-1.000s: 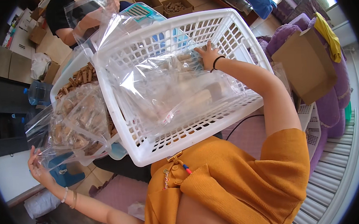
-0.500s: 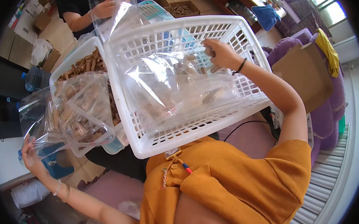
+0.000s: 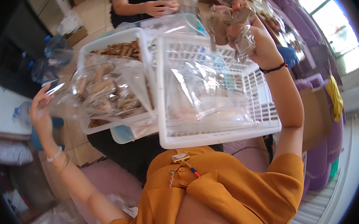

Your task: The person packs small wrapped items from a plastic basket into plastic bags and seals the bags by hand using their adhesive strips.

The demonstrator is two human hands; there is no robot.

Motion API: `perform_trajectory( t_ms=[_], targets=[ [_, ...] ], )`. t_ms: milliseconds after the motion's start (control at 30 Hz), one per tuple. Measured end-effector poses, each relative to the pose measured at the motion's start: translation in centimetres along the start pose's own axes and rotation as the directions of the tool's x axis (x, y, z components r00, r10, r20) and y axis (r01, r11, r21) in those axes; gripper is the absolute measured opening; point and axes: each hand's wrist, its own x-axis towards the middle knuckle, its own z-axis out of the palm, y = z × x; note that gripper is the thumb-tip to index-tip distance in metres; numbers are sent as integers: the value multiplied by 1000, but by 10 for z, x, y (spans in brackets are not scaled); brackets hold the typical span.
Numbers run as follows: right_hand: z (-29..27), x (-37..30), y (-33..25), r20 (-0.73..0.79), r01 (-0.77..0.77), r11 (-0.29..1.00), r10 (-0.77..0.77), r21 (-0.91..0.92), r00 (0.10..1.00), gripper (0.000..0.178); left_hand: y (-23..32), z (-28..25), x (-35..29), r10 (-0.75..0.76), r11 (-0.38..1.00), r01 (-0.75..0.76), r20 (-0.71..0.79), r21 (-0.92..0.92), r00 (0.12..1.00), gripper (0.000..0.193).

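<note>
My left hand is raised at the left, its fingers closed on the edge of a large clear plastic bag. The bag holds brown pieces and lies over a white tub of loose brown pieces. Above the far right corner of a white lattice basket, my right hand grips several small clear-wrapped brown packets. Clear plastic bags lie inside the basket, which sits in front of me beside the tub.
Across from me another person's hands are close together. Large clear water bottles stand at the left. A cardboard sheet, a yellow cloth and a purple sofa are at the right.
My right hand has come up out of the basket and away from me, now with wrapped packets in it. My left hand has risen with the bag's edge. The view has shifted.
</note>
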Motion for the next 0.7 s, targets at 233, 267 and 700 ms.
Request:
perform_trajectory(
  t_ms=[233,267,700],
  targets=[
    [142,85,42,208,-67,977,24,203,978,25,30,29,3,13,993,-9,33,-118,999,13],
    [171,89,44,240,-90,948,15,306,971,29,29,26,0,21,988,-15,40,-153,999,14],
    [223,114,92,284,182,761,3,-622,959,53,36,14,-6,17,991,-9,56,-131,998,14]
  ],
)
